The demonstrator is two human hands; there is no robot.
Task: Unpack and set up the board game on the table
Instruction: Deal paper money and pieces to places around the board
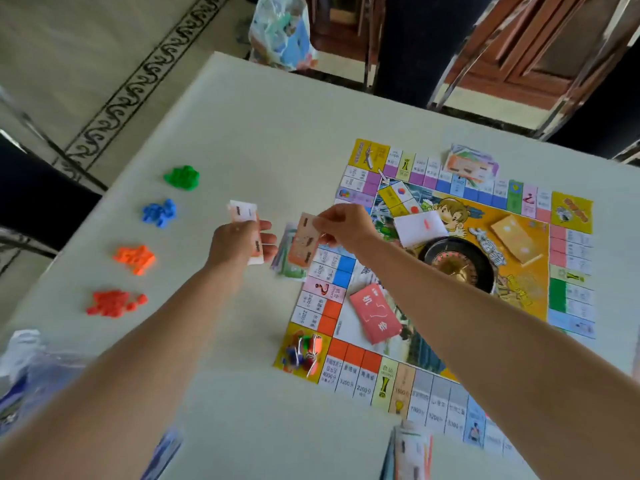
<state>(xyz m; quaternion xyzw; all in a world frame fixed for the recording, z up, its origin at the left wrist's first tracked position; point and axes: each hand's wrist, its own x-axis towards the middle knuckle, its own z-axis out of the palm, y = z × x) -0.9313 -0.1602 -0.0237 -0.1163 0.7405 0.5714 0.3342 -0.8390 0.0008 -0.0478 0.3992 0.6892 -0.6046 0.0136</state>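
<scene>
Stack (412,452) | left hand (239,242) grips wad (247,211) | right hand (346,225) pinches bill (306,237), axis near-far

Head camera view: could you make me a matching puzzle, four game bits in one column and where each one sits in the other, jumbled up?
Things:
1. green pieces
2. roulette wheel
3. pawns
4. orange note

Places:
A. pinched in the right hand
B. on a yellow corner square of the board
C. on the table, left of the board
D. in the middle of the board

Pairs: 1-C, 2-D, 3-B, 4-A.
</scene>
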